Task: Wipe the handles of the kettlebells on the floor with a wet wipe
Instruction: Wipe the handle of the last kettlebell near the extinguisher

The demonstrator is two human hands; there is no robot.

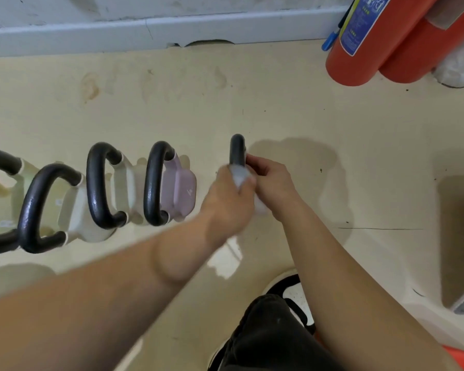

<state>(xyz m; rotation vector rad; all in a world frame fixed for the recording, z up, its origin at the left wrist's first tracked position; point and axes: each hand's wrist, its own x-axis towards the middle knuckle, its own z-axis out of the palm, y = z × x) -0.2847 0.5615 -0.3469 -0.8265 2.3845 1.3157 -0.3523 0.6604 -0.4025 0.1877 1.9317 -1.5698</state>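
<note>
The pale floor (292, 108) fills most of the view, with a grey skirting board (118, 30) along the far edge and two red fire extinguishers (364, 54) lying at the upper right. A row of kettlebells (123, 183) stands on the floor to the person's left: cream bodies, then a pink one (184, 188), each with a thick, glossy black loop for a grip.

The one being worked on is the far-right handle (237, 148), set a little apart from the pink bell. It is seen edge-on, its long axis running straight away from the person, and only its far end shows above the hands (the body underneath is hidden).

The left hand (229, 195) is blurred, its fingers curled round a wet wipe (240, 174) pressed onto the handle's near stretch; more of the white wipe hangs below between the wrists. The right hand (272, 182) is clamped on the handle's right side, probably steadying it. Both hands are on the bar, so the bare far end lies directly ahead of the left hand, and a stroke along the bar away from the body would likely reach it.
</note>
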